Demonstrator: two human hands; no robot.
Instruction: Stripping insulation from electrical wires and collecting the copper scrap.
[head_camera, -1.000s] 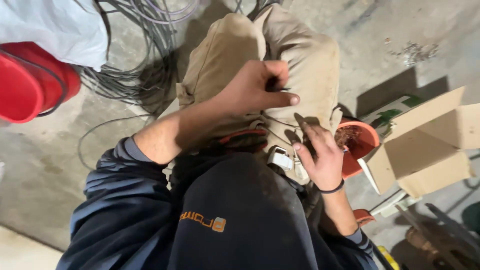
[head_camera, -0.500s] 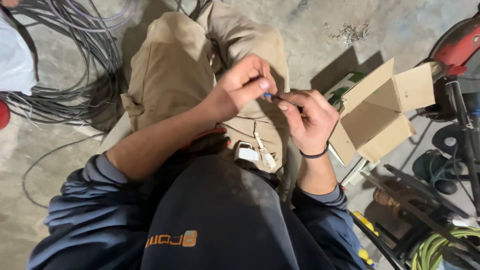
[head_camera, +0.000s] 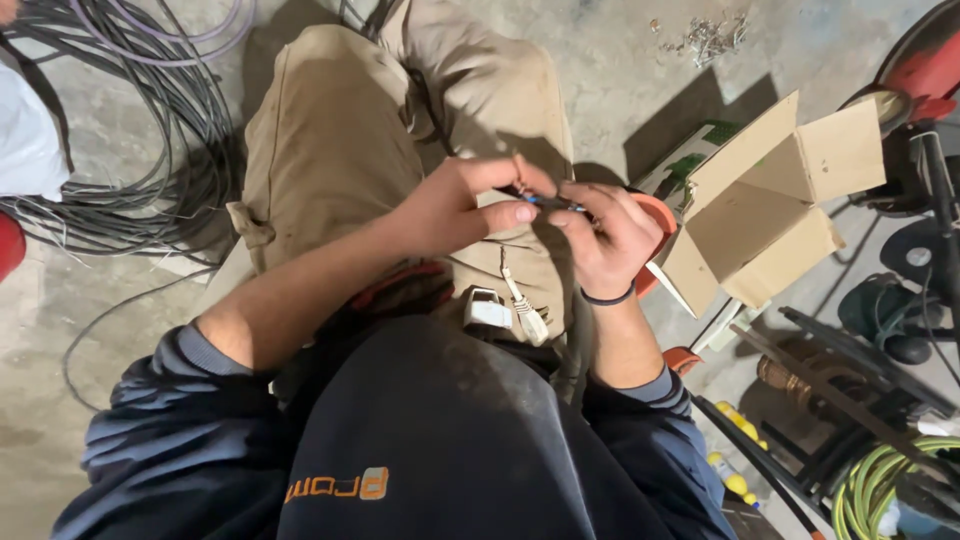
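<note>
Two hands meet right over the lap here, pinching the end of a thin cable (head_camera: 552, 203) between them. The left hand (head_camera: 455, 210) has thumb and forefinger closed on it from one side, the right hand (head_camera: 610, 235) is curled around it from the other, so both grips are shut on the same little piece, held above the beige trousers (head_camera: 330, 150). Looks light and floppy, with fine wire ends that would kink or fray easily, so I'd say holding it close to the tip with fingertips is the only sensible spot; the jacket seems smooth and a bit slippery. A small white plug (head_camera: 525, 315) dangles below the hands against the dark sweatshirt (head_camera: 450, 450). Off by the person's right sits an open cardboard box (head_camera: 770, 210), matte and stiff, and at the left edge of the rough concrete floor (head_camera: 620, 60) there's a big tangle of grey cables (head_camera: 130, 150).
</note>
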